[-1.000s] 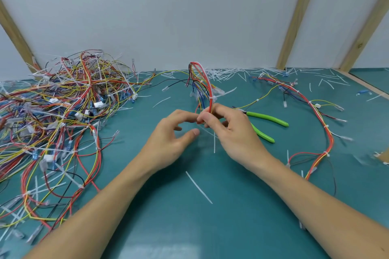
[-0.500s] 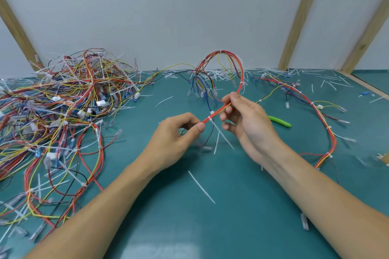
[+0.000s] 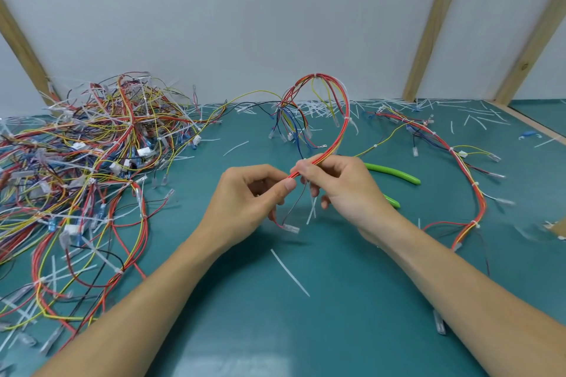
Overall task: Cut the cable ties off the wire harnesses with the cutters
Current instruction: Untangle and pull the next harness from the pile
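We're holding one wire harness (image 3: 344,119) up off the teal table (image 3: 352,300) with both hands. Left hand (image 3: 245,202) is pinching the red/yellow bundle between thumb and forefinger at its near end; right hand (image 3: 346,190) is gripping the same bundle just beside it, fingers curled round. Hands almost touching, probably so the short stretch between them is taut and we can feel for a tie there.

The rest of the harness is arching up and over toward the wall, connector leads dangling at the far end. Keeping it raised is likely separating it from the clutter so its cable tie (image 3: 346,118) stands out; a white one is showing on the arch's right side, another at the top.

Cutters (image 3: 395,173) are lying on the table just behind the right hand, green handles partly hidden by it, within easy reach. Neither hand is on them, so we're judging this as inspect/position, not cutting yet.

Big tangled harness pile (image 3: 85,168) is sitting to the left. A single harness (image 3: 459,162) is lying stretched out on the right; ties look to be still on it. Clipped tie offcuts (image 3: 289,272) are scattered across the table, most along the back edge.
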`<state>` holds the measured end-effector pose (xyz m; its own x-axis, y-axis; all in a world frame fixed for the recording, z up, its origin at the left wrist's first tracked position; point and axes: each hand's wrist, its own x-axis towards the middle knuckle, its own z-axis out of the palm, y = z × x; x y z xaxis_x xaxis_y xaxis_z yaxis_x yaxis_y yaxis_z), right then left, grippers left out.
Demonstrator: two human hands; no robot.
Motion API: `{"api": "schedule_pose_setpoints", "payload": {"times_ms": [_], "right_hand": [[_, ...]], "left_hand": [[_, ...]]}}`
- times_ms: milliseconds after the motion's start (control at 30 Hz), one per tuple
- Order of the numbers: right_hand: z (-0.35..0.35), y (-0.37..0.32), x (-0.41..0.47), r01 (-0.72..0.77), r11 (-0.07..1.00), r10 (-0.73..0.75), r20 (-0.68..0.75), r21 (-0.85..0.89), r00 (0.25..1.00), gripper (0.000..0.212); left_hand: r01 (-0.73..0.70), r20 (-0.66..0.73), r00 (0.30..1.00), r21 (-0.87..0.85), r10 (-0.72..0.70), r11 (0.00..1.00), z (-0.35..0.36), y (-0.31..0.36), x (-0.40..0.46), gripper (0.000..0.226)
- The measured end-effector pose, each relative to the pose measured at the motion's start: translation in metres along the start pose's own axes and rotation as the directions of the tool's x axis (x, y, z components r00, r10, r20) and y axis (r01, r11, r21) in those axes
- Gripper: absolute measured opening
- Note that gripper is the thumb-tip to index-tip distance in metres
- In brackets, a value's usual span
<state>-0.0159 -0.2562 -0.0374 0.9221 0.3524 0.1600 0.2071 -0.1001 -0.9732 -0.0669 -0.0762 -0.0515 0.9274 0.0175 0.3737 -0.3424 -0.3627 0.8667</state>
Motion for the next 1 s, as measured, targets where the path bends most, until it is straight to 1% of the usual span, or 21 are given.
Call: {"api": "schedule_pose_setpoints", "payload": {"times_ms": [100, 167, 267, 367, 500, 600, 733, 767, 833, 900, 933, 1000], "right_hand": [[0.000, -0.002, 0.000, 0.024, 0.997, -0.025, -0.007, -0.074, 1.000, 0.030], [0.000, -0.004, -0.001, -0.004, 0.999, 0.004, -0.009, -0.047, 1.000, 0.034], [-0.001, -0.007, 0.000, -0.089, 0.992, 0.093, -0.039, 0.091, 0.995, 0.034], [-0.007, -0.011, 0.003, -0.152, 0.953, 0.182, -0.094, 0.262, 0.979, 0.034], [-0.016, -0.012, 0.008, -0.196, 0.872, 0.281, -0.131, 0.449, 0.951, 0.032], [-0.018, -0.010, 0.010, -0.200, 0.833, 0.305, -0.126, 0.517, 0.944, 0.031], [-0.016, -0.007, 0.009, -0.198, 0.853, 0.263, -0.069, 0.483, 0.962, 0.025], [-0.014, -0.006, 0.009, -0.191, 0.875, 0.244, -0.065, 0.445, 0.968, 0.021], [-0.010, -0.004, 0.007, -0.165, 0.936, 0.201, -0.088, 0.310, 0.976, 0.012], [-0.008, -0.002, 0.006, -0.154, 0.965, 0.179, -0.107, 0.211, 0.978, 0.007], [-0.007, -0.001, 0.005, -0.160, 0.964, 0.184, -0.104, 0.211, 0.977, 0.007], [-0.008, -0.001, 0.005, -0.188, 0.945, 0.217, -0.082, 0.267, 0.973, 0.011]], "left_hand": [[-0.022, 0.033, 0.999, -0.011, 0.023, 1.000, 0.000, 0.001, -0.003, 0.008], [-0.045, 0.049, 0.998, -0.002, 0.045, 0.999, -0.001, 0.003, -0.004, 0.010], [-0.038, 0.063, 0.997, -0.007, 0.038, 0.999, -0.001, 0.004, -0.004, 0.010], [0.007, 0.067, 0.998, 0.021, -0.008, 1.000, 0.000, 0.001, -0.003, 0.006], [0.064, 0.049, 0.997, 0.046, -0.066, 0.997, 0.000, -0.004, -0.001, 0.018], [0.073, 0.044, 0.996, 0.046, -0.075, 0.996, 0.000, -0.004, -0.001, 0.024], [0.078, 0.033, 0.996, 0.067, -0.080, 0.995, -0.001, -0.004, 0.000, 0.025], [0.078, 0.021, 0.997, 0.068, -0.080, 0.995, -0.001, -0.004, 0.000, 0.025], [0.067, -0.005, 0.998, 0.071, -0.066, 0.995, -0.001, -0.003, 0.001, 0.025], [0.056, -0.031, 0.998, 0.071, -0.054, 0.996, -0.002, -0.002, 0.001, 0.025], [0.055, -0.042, 0.998, 0.070, -0.052, 0.996, -0.002, -0.002, 0.001, 0.025], [0.056, -0.052, 0.997, 0.080, -0.052, 0.995, -0.002, -0.001, 0.002, 0.026]]}}
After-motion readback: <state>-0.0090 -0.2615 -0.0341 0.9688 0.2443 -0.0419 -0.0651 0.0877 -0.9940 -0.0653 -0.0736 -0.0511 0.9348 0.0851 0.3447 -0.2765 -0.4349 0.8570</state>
